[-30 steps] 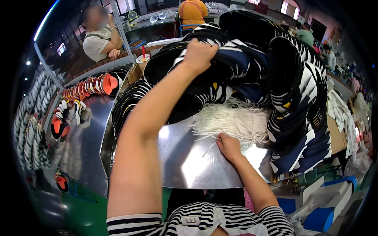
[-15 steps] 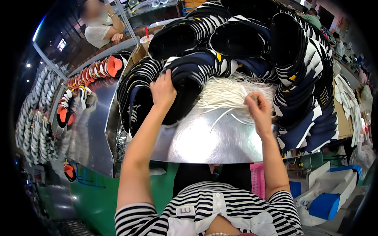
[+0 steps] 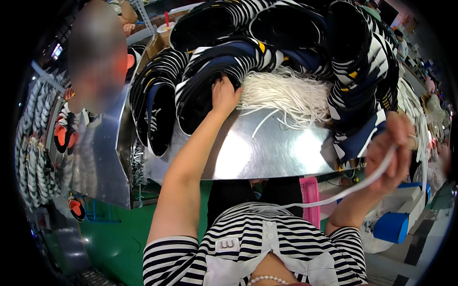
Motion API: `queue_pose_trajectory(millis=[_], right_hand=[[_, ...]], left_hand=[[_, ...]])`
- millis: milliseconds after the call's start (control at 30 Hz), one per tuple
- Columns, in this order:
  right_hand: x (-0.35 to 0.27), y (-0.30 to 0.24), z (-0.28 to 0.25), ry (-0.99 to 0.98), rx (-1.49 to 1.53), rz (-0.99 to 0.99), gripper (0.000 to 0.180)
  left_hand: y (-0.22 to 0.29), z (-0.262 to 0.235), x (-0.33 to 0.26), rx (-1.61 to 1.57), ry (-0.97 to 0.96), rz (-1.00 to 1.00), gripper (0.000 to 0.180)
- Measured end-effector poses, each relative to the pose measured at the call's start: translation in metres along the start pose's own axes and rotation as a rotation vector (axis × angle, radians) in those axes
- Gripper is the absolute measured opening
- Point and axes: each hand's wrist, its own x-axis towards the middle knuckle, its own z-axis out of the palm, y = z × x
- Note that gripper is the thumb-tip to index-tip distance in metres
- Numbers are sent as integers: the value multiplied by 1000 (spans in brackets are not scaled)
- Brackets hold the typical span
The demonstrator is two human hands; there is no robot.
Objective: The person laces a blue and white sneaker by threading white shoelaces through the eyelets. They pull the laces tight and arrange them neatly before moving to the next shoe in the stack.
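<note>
My left hand (image 3: 225, 97) reaches to the end of a row of nested shoe uppers (image 3: 198, 90), black with navy and white stripes. Its fingers are closed on the edge of the end upper, their tips partly hidden inside the dark opening. Out at the right, my right hand (image 3: 390, 155) is raised and smeared by motion. A white shoelace (image 3: 329, 200) hangs from its fingers and sweeps back across the front of my striped shirt. Between the hands, a loose bundle of white shoelaces (image 3: 286, 97) lies on the metal table (image 3: 229, 155).
More stacked uppers (image 3: 155, 114) stand left, behind and along the right side (image 3: 358, 95). A pink basket (image 3: 310, 202) is below the table's front edge. A second metal surface (image 3: 102, 157) lies left. A person's arm (image 3: 126, 13) shows far left; a blurred patch covers part of that side.
My right hand has left the lace bundle, swinging right and toward me with one lace. My left hand has shifted right, its fingers now at the upper's opening. The view has shifted slightly.
</note>
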Motion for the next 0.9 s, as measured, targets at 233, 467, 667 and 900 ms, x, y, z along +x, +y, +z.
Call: queue_pose_trajectory(millis=[233,467,667,900], right_hand=[[-85,49,-77,530,-304,548,18],[-101,85,-77,584,-543,444,12],[-113,89,-91,617,-535,538,14],[-120,153,-108,605,-582,557,14]], left_hand=[[27,-24,-43,-11,-14,-346,68],[140,-168,-94,-1508,-187,-559,40],[46,-135,-173,-1991,-339,-1062,39],[57,-176,-191,-232,-66,-110,33]])
